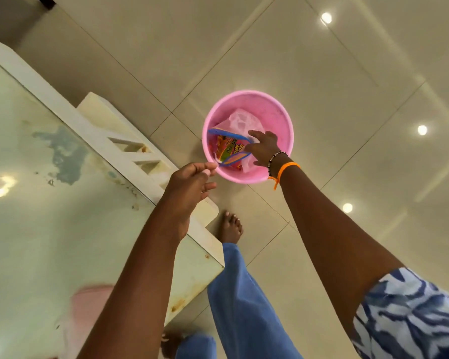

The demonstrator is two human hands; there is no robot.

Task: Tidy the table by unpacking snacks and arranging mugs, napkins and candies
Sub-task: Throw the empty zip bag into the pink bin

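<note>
A pink plastic bucket [275,112] stands on the tiled floor beside the table. Inside it lies a colourful candy wrapper bag [230,150] with blue edges, next to a clear crumpled plastic bag [240,121]. My right hand [265,149] reaches into the bucket with fingers spread, touching the wrapper's right end. My left hand [192,181] hovers at the bucket's near left rim, fingers curled and pinching the wrapper's torn white corner.
The glass-topped table [36,203] with a white frame fills the left side, its corner near my leg. A blurred pink object [88,312] lies on it at the bottom. My bare foot [230,226] stands on the floor below the bucket.
</note>
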